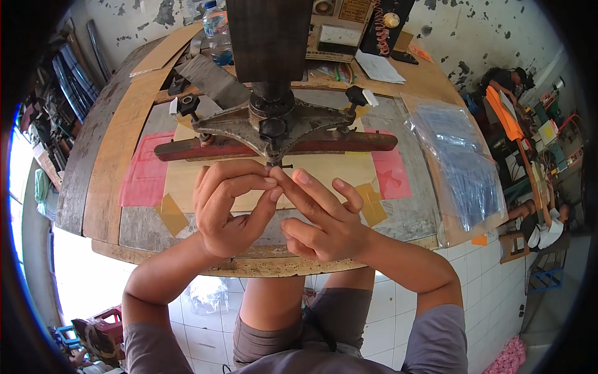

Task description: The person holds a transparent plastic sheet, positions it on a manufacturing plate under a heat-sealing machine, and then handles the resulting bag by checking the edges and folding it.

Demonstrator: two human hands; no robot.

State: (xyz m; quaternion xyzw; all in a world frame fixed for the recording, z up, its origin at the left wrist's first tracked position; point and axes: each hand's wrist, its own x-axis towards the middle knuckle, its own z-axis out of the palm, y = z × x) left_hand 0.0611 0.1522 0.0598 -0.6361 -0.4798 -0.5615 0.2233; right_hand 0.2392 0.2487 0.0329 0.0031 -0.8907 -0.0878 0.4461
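My left hand point(230, 209) is raised in front of the press head, its thumb and fingertips brought close together. Whatever lies between them, if anything, is too small to tell. My right hand point(327, 218) reaches in from the other side with its index fingertip at the left fingertips and its other fingers apart. Just behind the fingertips, a small bolt point(286, 166) sticks out of the dark metal press head point(274, 124). Under that head runs a long red-brown bar point(336, 142), above a pale yellow board point(249, 193) fixed to the table.
Pink sheets point(140, 181) and yellow tape point(374, 202) lie on the worn table point(261, 267). Clear plastic sheets point(461, 162) are at its right. A machine box with a meter point(336, 37) and a water bottle point(218, 34) stand behind. Another person point(507, 81) sits far right.
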